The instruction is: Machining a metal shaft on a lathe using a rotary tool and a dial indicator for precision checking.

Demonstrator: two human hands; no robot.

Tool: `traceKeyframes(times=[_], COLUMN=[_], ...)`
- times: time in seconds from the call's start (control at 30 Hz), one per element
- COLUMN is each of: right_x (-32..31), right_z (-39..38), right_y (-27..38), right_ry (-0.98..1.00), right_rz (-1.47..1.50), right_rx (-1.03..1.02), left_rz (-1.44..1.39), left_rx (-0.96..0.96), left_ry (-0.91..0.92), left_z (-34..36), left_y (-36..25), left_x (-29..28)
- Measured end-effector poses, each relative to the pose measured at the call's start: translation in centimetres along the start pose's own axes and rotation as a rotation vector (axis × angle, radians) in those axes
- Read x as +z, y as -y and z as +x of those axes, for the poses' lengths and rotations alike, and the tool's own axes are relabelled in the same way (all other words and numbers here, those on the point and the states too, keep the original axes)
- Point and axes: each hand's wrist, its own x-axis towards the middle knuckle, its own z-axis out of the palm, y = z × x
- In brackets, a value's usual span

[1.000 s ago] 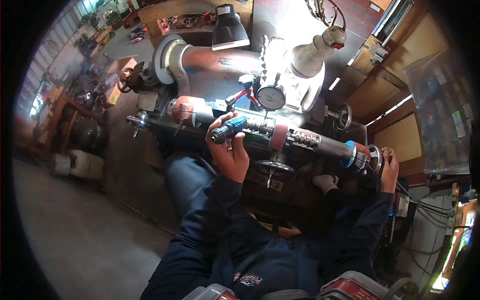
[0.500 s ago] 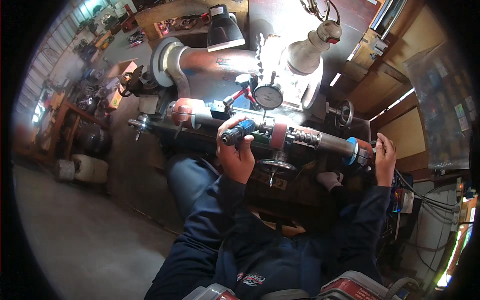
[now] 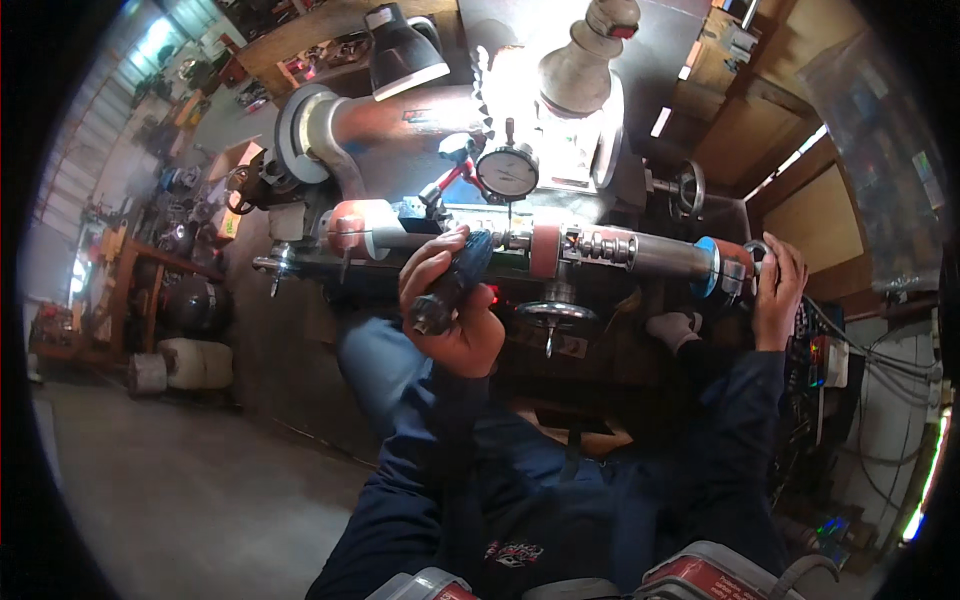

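My left hand (image 3: 465,335) grips a dark blue-and-black cylindrical tool (image 3: 450,285) with a short nose, held in front of the horizontal steel shaft assembly (image 3: 660,255). A lobed section (image 3: 600,250) of that shaft sits right of a reddish clamp block (image 3: 545,250). Above the shaft, a round dial gauge (image 3: 508,172) hangs on a red jointed holder (image 3: 440,185), its stem pointing down. My right hand (image 3: 780,295) is closed at the shaft's right end, on a steel handwheel (image 3: 755,255) that it partly hides, beside a blue-ringed orange collar (image 3: 735,262).
A chrome handwheel (image 3: 555,312) juts below the shaft. Behind are a cream machine column (image 3: 575,75) and a black lamp (image 3: 400,55). Wooden panels (image 3: 810,210) and cables are at right; a jerrycan (image 3: 200,362) stands at left. A white glove or shoe (image 3: 670,328) shows under the machine.
My left hand and the tool have moved down and left relative to the shaft, with the tool tilted more steeply. The whole view has shifted, so the machine's upper parts sit higher in the picture.
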Motion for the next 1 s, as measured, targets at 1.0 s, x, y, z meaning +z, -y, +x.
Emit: traceKeyframes(times=[1.0], right_x=[-1.2], right_z=[-1.2], right_y=[-3.9], right_ry=[-0.155], right_rz=[0.425], right_rx=[0.144], left_rz=[-0.012], left_rx=[-0.031], left_ry=[0.020], left_z=[-0.9], left_y=[0.1], left_x=[-1.1])
